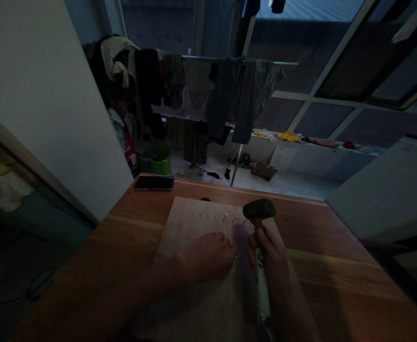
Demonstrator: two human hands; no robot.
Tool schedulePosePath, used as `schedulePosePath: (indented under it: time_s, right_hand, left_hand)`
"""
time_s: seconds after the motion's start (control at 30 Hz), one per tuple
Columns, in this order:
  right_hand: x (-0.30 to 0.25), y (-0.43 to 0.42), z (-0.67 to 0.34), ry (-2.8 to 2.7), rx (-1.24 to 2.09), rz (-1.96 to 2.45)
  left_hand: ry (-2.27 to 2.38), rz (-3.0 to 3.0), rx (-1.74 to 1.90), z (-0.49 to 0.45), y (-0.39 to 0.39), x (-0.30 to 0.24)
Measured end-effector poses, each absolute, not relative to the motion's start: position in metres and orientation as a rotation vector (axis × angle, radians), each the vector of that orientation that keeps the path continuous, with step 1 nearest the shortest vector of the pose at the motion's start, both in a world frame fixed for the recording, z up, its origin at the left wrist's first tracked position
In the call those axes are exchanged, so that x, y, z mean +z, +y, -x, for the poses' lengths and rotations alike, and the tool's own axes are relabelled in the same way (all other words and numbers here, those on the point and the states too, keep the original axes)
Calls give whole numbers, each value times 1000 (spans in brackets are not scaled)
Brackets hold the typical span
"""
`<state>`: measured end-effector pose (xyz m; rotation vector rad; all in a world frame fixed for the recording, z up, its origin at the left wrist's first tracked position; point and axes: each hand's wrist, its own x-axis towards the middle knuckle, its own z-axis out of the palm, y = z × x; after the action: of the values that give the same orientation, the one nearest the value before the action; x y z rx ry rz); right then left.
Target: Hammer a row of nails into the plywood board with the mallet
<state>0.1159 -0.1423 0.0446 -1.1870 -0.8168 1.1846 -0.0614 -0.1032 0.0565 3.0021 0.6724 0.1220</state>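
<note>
The step in hand seems to be setting nails in a row near the far edge of a flat, pale wooden board [183, 228], which lies on the brown wooden table [130, 230]. A few thin, shiny metal nails [225, 218] stand there, some leaning, and to their left small dark dots [200, 214] follow the same line — nail heads or holes, I cannot tell which. The right hand [274, 259] is wrapped around a dark-headed, pale-handled hammer [261, 285], close under its head, which is over the board. The left hand [212, 251] is low over the board with fingers curled in; whether it pinches a nail, I cannot tell. In my judgement, the next move calls for one nail steadied upright and a short, straight tap — with the fingers well away from the hammer's head
</note>
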Motion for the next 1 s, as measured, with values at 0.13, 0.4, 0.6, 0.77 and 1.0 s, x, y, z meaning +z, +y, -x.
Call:
schedulePosePath:
  time_s: [0.13,0.4,0.6,0.77,1.0]
  right_hand:
    - [45,-141,-118,-758,1183,1211]
    - [42,-137,-117,-768,1177,1152]
    - [43,-134,-115,-762,1170,1155]
    - [48,-136,-112,-804,1160,1156]
    - [80,-126,-111,-875,1162,1131]
  left_hand:
    - [758,-3058,58,45,-137,55]
    - [765,-3220,292,43,-136,49]
    - [730,-3072,341,62,-113,61]
    - [955,-2550,715,83,-61,56]
    - [1148,-2076,982,87,-16,20]
